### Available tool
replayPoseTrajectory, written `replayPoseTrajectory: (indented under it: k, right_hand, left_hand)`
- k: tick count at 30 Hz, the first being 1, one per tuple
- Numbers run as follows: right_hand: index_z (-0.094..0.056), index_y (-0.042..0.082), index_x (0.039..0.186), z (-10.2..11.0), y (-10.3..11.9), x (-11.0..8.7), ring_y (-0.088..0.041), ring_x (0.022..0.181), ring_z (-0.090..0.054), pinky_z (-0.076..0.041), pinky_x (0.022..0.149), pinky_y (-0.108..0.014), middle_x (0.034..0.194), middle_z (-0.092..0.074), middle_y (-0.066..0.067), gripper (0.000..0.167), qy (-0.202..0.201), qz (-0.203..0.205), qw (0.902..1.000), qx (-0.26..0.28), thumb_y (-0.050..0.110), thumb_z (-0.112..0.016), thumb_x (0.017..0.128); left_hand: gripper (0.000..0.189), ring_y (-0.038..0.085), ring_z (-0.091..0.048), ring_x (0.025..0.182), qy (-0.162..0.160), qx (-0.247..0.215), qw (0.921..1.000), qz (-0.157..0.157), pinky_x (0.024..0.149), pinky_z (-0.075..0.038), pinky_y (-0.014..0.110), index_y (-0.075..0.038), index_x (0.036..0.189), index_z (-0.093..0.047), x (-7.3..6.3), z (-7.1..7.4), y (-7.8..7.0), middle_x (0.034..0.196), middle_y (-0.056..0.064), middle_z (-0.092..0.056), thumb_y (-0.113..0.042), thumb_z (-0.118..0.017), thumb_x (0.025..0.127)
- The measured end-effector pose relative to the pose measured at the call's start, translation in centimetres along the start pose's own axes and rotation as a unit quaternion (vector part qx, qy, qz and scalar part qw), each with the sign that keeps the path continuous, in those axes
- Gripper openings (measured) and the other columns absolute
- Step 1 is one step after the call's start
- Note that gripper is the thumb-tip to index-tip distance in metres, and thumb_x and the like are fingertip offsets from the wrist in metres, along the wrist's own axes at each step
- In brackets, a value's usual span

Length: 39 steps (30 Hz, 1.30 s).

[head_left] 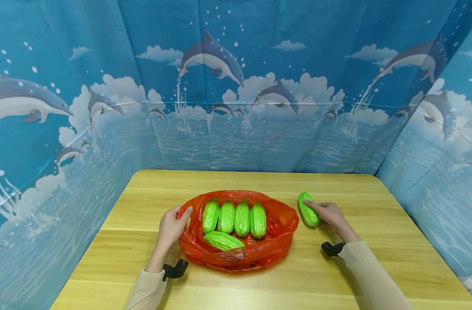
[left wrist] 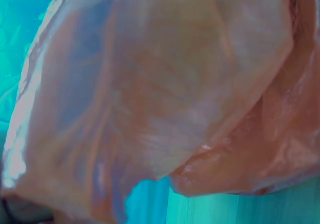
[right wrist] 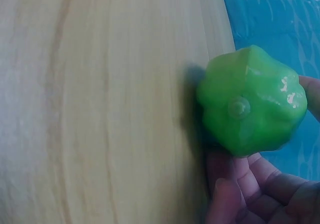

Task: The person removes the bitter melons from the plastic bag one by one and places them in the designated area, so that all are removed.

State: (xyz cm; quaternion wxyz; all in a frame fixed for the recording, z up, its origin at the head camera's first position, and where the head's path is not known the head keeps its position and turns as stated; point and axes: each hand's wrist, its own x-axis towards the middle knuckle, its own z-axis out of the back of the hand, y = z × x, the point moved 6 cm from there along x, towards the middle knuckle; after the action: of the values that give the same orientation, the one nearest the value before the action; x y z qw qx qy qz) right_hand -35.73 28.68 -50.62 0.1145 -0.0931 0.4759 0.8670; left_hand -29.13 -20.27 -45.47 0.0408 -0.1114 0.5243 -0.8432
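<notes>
A red plastic bag point(head_left: 236, 257) lies spread wide on the table, its mouth facing up. Several glossy green bitter gourds point(head_left: 226, 217) sit inside it, most side by side in a row and one point(head_left: 223, 241) lying crosswise in front of them. At the bag's left edge my left hand point(head_left: 170, 228) pinches the rim; in the left wrist view the thin plastic point(left wrist: 165, 84) fills most of the picture. To the right of the bag, my right hand point(head_left: 333, 216) grips another bitter gourd point(right wrist: 252, 104), thumb on one side and fingers on the other, close over the table.
The pale wooden table point(head_left: 143, 189) reaches back to a blue curtain point(head_left: 236, 142) printed with dolphins, which also hangs along the left and right. A black wrist mount point(head_left: 175, 270) is on the left wrist, and another point(head_left: 332, 249) on the right.
</notes>
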Motion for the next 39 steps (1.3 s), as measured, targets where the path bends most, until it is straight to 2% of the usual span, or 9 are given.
replayPoseTrajectory:
  k: [6,12,19,27,35,39]
  right_hand:
    - [-0.056,0.011,0.071,0.12,-0.05,0.01,-0.016,0.055,-0.046,-0.045,0.053,-0.031,0.057,-0.040,0.002,0.056,-0.003,-0.002,1.0000,-0.007,0.066,-0.062,0.078]
    - [-0.063,0.006,0.084,0.08,0.23,-0.16,-0.017,0.065,-0.051,-0.049,0.058,-0.032,0.068,-0.050,-0.002,0.059,-0.004,0.003,0.9999,-0.012,0.064,-0.062,0.079]
    - [-0.062,0.004,0.085,0.05,0.41,-0.16,-0.017,0.063,-0.051,-0.049,0.057,-0.033,0.067,-0.049,-0.002,0.060,-0.009,0.009,0.9998,-0.015,0.064,-0.062,0.080]
    - [-0.064,0.001,0.096,-0.02,0.22,0.03,-0.018,0.065,-0.053,-0.051,0.058,-0.033,0.073,-0.052,-0.005,0.064,0.003,0.009,0.9998,-0.017,0.063,-0.061,0.081]
    - [-0.063,0.004,0.089,0.09,0.21,0.27,-0.017,0.064,-0.053,-0.051,0.058,-0.033,0.070,-0.051,-0.003,0.062,0.008,0.006,0.9997,-0.020,0.065,-0.060,0.081]
    - [-0.063,0.002,0.093,0.05,0.22,0.25,-0.017,0.065,-0.053,-0.052,0.059,-0.033,0.073,-0.053,-0.005,0.064,0.012,0.004,0.9998,-0.016,0.065,-0.060,0.081]
  left_hand:
    - [0.039,0.015,-0.036,0.046,0.000,0.003,1.0000,0.005,0.043,-0.028,0.024,-0.008,0.066,-0.048,0.02,-0.06,0.10,0.051,-0.003,-0.036,-0.033,-0.062,0.092]
    - [0.037,0.015,-0.037,0.046,0.000,0.006,1.0000,0.006,0.043,-0.029,0.024,-0.008,0.067,-0.049,-0.03,-0.05,0.08,0.052,-0.002,-0.037,-0.032,-0.061,0.093]
    - [0.037,0.015,-0.037,0.047,-0.001,0.007,1.0000,0.001,0.044,-0.029,0.024,-0.008,0.068,-0.050,-0.01,-0.03,0.00,0.052,-0.002,-0.037,-0.032,-0.061,0.093]
    - [0.037,0.015,-0.036,0.047,0.001,0.006,1.0000,0.001,0.044,-0.029,0.024,-0.008,0.068,-0.050,0.02,-0.06,0.07,0.052,-0.002,-0.037,-0.032,-0.061,0.093]
    - [0.037,0.015,-0.036,0.045,0.000,0.004,1.0000,-0.002,0.043,-0.028,0.024,-0.008,0.066,-0.048,0.01,-0.06,-0.07,0.051,-0.002,-0.036,-0.030,-0.061,0.093]
    - [0.037,0.015,-0.036,0.045,-0.001,0.005,1.0000,-0.004,0.043,-0.028,0.024,-0.008,0.066,-0.048,0.03,-0.08,-0.12,0.051,-0.002,-0.036,-0.030,-0.061,0.093]
